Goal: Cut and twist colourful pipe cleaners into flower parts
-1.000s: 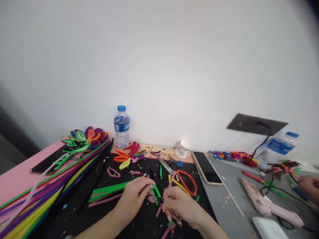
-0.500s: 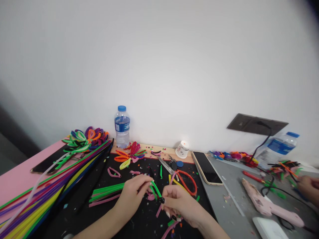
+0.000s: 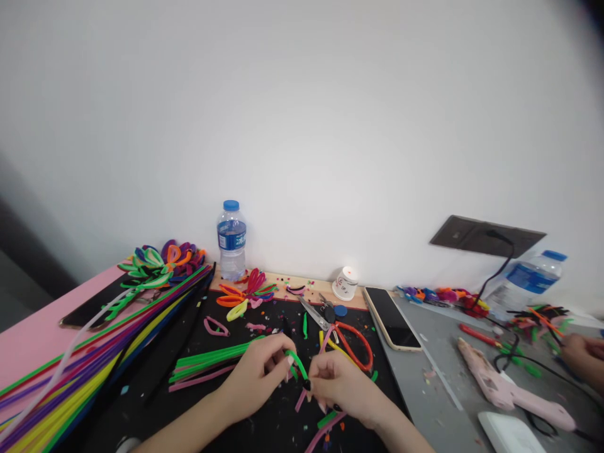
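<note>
Between my hands is a green pipe cleaner [image 3: 298,363], bent into an arc over the black mat. My left hand [image 3: 268,360] pinches its upper end between thumb and fingers. At the lower end, my right hand [image 3: 333,382] is closed on it, beside a small black bit at the fingertips. Left of my left hand lies a bundle of cut green and pink pipe cleaners [image 3: 202,363]. Scissors with orange handles [image 3: 357,346] rest just beyond my right hand. More pink and green pieces [image 3: 325,428] lie below it.
Long coloured pipe cleaners [image 3: 94,384] spread over the left side. A water bottle [image 3: 231,242], paper cup [image 3: 345,283] and phone [image 3: 392,319] stand or lie along the back. On the right are a pink glue gun [image 3: 509,387] and another person's hand [image 3: 582,358].
My left hand has shifted slightly right and down along the green pipe cleaner, its fingers curling more. My right hand's fingers have drawn closer together. The bend has become more of an arc.
</note>
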A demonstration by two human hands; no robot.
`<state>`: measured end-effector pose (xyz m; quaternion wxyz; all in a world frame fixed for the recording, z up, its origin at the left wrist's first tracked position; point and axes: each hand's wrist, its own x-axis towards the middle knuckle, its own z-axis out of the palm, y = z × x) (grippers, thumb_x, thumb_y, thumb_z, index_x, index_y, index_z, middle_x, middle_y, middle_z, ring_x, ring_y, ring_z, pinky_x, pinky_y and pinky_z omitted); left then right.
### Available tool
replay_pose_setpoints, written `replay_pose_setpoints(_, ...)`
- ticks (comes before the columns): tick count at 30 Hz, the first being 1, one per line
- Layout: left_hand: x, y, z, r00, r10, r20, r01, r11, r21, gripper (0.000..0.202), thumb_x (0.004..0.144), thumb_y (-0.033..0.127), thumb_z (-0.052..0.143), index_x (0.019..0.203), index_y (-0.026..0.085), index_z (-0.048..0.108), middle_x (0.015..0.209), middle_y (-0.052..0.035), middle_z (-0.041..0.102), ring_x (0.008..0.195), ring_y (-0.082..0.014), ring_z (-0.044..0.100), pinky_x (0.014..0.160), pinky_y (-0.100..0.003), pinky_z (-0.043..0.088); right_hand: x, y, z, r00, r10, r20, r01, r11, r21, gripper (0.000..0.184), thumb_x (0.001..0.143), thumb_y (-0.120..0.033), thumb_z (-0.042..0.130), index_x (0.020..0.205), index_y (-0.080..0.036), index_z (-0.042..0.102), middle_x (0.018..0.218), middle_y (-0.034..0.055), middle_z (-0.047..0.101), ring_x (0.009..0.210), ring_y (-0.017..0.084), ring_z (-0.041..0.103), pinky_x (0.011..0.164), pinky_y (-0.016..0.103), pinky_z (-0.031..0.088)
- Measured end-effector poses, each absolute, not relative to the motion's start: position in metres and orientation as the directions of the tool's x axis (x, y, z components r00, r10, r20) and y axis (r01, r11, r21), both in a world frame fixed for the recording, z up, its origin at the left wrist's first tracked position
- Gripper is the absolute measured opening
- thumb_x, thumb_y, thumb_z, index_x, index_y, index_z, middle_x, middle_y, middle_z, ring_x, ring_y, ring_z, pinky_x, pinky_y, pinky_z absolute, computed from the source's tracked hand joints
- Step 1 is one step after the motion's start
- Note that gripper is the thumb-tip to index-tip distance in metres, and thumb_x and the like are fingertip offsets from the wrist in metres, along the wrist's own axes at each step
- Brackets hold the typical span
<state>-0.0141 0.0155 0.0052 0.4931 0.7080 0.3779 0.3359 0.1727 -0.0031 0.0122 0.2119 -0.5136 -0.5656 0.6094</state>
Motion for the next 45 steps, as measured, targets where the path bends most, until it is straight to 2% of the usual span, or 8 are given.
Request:
replay_pose_setpoints(4,-0.013,0.016,0.007,0.551,0.833,0.054,0.186,-0.186,0.965,0.024,0.084,0.031,0.042,0.066,0.016,0.049,0.059,0.0027,0.048,0.054,-0.0106,0.046,0.05,-0.019,0.033,0.174,-0.002,0.008,-0.373,0.861,-0.344,0.399,-0.185,-0.898,0.009,0.065,-0.014,0.048,0.058,-0.016,0.051,0.043,-0.0067,0.049,0.037,0.005,0.04,0.038,0.016,0.026)
replay_pose_setpoints(9,-0.014,0.014,0.002,0.449,0.891,0.061,0.215,-0.174,0.961,0.038,0.084,0.041,0.041,0.055,0.017,0.038,0.054,0.005,0.034,0.054,-0.0103,0.034,0.053,-0.021,0.029,0.17,-0.002,0.015,-0.35,0.898,-0.267,0.351,-0.139,-0.926,0.01,0.069,-0.018,0.052,0.059,-0.016,0.05,0.047,-0.0056,0.049,0.041,0.007,0.044,0.041,0.017,0.029)
replay_pose_setpoints(13,-0.015,0.014,-0.004,0.426,0.905,0.009,-0.061,0.019,0.998,0.037,0.08,0.046,0.047,0.058,0.018,0.038,0.053,0.0064,0.03,0.051,-0.0088,0.028,0.052,-0.022,0.027,0.171,0.001,0.018,-0.286,0.939,-0.189,0.272,-0.11,-0.956,0.017,0.072,-0.026,0.056,0.06,-0.017,0.047,0.046,-0.0059,0.046,0.041,0.007,0.04,0.041,0.018,0.028)
replay_pose_setpoints(17,-0.01,0.017,-0.006,0.445,0.887,-0.121,-0.367,0.304,0.879,0.046,0.069,0.057,0.054,0.055,0.02,0.03,0.05,0.0098,0.017,0.045,-0.0054,0.016,0.043,-0.019,0.018,0.175,0.002,0.017,-0.264,0.947,-0.181,0.21,-0.127,-0.97,0.029,0.081,-0.042,0.046,0.064,-0.018,0.044,0.047,-0.0061,0.045,0.034,0.005,0.03,0.035,0.018,0.02)
replay_pose_setpoints(21,-0.003,0.019,-0.002,0.404,0.869,-0.288,-0.471,0.467,0.749,0.05,0.068,0.055,0.056,0.054,0.021,0.022,0.047,0.0112,0.015,0.041,-0.0039,0.014,0.04,-0.019,0.015,0.171,-0.004,0.015,-0.369,0.91,-0.191,0.274,-0.09,-0.958,0.016,0.076,-0.03,0.054,0.069,-0.018,0.048,0.051,-0.0059,0.047,0.039,0.006,0.034,0.038,0.017,0.023)
replay_pose_setpoints(27,0.002,0.012,-0.001,0.468,0.841,-0.27,-0.516,0.509,0.689,0.042,0.069,0.044,0.064,0.06,0.019,0.031,0.047,0.0112,0.023,0.041,-0.0033,0.019,0.042,-0.018,0.019,0.163,-0.009,0.011,-0.338,0.937,-0.087,0.398,0.059,-0.915,0.016,0.073,-0.013,0.05,0.057,-0.017,0.047,0.047,-0.0054,0.046,0.044,0.007,0.039,0.045,0.019,0.028)
replay_pose_setpoints(35,0.005,0.01,-0.011,0.41,0.875,-0.256,-0.501,0.451,0.738,0.041,0.065,0.044,0.068,0.064,0.018,0.037,0.047,0.0113,0.027,0.043,-0.0032,0.023,0.043,-0.017,0.02,0.162,-0.008,0.008,-0.271,0.953,-0.134,0.336,-0.037,-0.941,0.011,0.073,-0.014,0.049,0.063,-0.017,0.051,0.045,-0.0051,0.049,0.034,0.006,0.038,0.036,0.017,0.028)
replay_pose_setpoints(45,0.007,0.008,-0.017,0.35,0.91,-0.221,-0.416,0.362,0.834,0.031,0.073,0.042,0.061,0.067,0.017,0.043,0.048,0.0107,0.026,0.044,-0.0049,0.021,0.043,-0.018,0.021,0.16,-0.009,0.004,-0.283,0.947,-0.153,0.243,-0.083,-0.966,0.015,0.076,-0.021,0.05,0.062,-0.017,0.045,0.044,-0.0057,0.049,0.031,0.004,0.038,0.032,0.014,0.027)
